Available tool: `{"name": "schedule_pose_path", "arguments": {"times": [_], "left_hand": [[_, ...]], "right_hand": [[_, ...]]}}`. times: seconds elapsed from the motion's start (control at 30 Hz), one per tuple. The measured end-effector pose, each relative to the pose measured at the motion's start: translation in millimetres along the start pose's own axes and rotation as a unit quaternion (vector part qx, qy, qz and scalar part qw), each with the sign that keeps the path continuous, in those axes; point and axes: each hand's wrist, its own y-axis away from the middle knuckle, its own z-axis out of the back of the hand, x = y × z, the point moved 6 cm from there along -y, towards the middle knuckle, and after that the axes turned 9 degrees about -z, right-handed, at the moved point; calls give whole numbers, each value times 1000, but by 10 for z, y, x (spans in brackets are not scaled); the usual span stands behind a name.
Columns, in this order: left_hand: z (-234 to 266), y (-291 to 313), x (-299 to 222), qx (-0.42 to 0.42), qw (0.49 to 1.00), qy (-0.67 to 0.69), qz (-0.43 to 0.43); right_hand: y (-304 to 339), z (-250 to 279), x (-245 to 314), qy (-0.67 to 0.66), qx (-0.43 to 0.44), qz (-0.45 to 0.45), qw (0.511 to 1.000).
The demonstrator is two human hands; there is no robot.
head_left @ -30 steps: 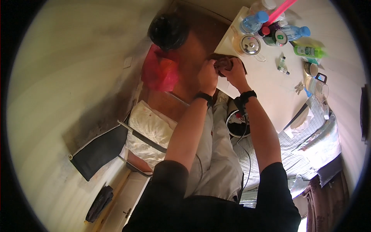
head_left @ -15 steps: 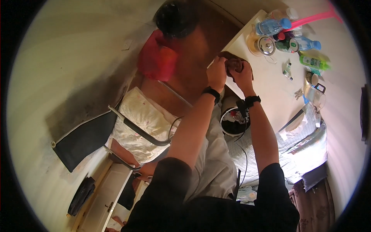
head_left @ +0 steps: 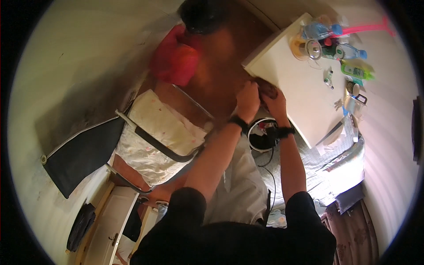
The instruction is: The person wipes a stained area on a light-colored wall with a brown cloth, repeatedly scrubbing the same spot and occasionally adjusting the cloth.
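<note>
My left hand (head_left: 248,100) is closed, its fingers pinched at the edge of a crumpled dark brown cloth (head_left: 267,88). My right hand (head_left: 276,105) grips the same cloth from the other side. Both hands are in front of the white table (head_left: 282,75), close to its near edge and just beyond a round white-rimmed bin (head_left: 262,121) with rubbish in it. Part of the cloth is hidden by my fingers, and its lower side blends into the brown floor.
Plastic bottles (head_left: 319,31), a glass teapot (head_left: 300,47), a green bottle (head_left: 355,71) and a clear jug (head_left: 354,105) crowd the table's far side. A cushioned chair (head_left: 154,137) stands to my left. Beyond it lie a red bag (head_left: 179,59) and a black bag (head_left: 201,17).
Both hands have drawn the brown cloth back off the tabletop, toward me and the bin. The whole view has shifted slightly as my head moved.
</note>
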Motion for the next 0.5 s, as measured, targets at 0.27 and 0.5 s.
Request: {"name": "schedule_pose_path", "arguments": {"times": [0.27,0.5], "left_hand": [[357,1628,227,25,988,132,77],[1177,2888,1100,-81,980,138,121]], "right_hand": [[1182,-514,-620,-35,199,-121,972],[1857,-1962,-418,-30,308,-30,950]]}}
